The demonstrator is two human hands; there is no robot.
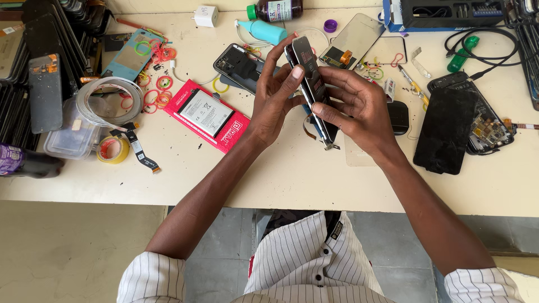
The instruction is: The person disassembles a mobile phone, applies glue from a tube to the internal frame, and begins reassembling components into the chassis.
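Edgewise, phone between both hands: left, right.

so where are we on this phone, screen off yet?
Partly. Both hands, left hand and right hand, grip the phone edge-on above the table; its screen panel looks lifted from the body, a flex ribbon hanging below. Full separation isn't visible. A battery pack lies unused at left.

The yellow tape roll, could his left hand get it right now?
Probably not right away. The left hand is busy gripping the phone together with the right hand. The tape roll lies off to the left on the table, with nothing blocking the way, once he lets go.
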